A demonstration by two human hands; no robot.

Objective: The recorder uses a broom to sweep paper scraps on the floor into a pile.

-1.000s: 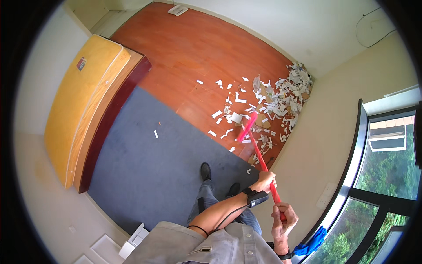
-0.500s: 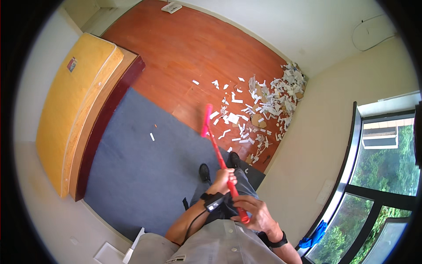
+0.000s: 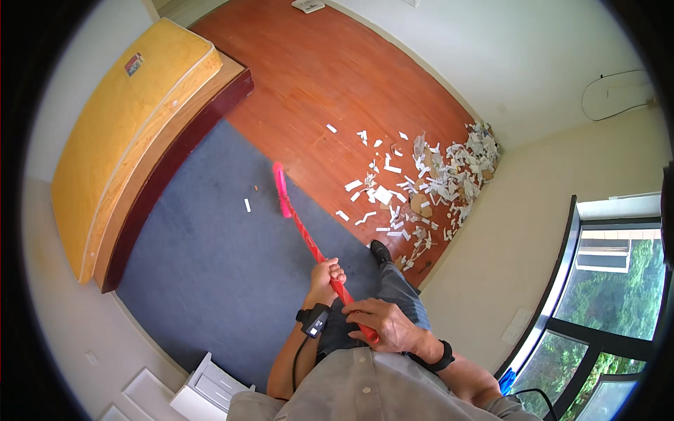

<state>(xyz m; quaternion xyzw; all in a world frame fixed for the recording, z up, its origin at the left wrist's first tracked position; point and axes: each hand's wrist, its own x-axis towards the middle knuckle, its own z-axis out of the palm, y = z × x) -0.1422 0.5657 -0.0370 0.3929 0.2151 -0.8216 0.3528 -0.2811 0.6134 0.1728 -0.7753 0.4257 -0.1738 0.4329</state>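
Observation:
A broom with a red handle [image 3: 307, 237] and a bright pink head [image 3: 282, 191] slants away from my body to the far left. My left hand [image 3: 325, 278] is wrapped round the middle of the handle. Near the handle's top end, my right hand [image 3: 385, 324] holds it with bent fingers, close to my shirt. The pink head is over the grey floor covering [image 3: 203, 245], beside its border with the reddish wood floor [image 3: 309, 77]. Left of the head lies a white paper strip [image 3: 247, 205], with a small orange bit [image 3: 256, 187] near it.
Many white paper scraps [image 3: 449, 175] lie on the wood floor, heaped thickest in the far right corner. A yellow mattress [image 3: 126, 140] rests on a dark red bed base [image 3: 151, 186] at left. Behind left stands a white cabinet [image 3: 210, 389]; windows [image 3: 611, 281] are at right.
The broom head has swung left, from the wood floor's edge to over the grey covering, with both hands still on the handle. My view has shifted, and only one shoe now shows.

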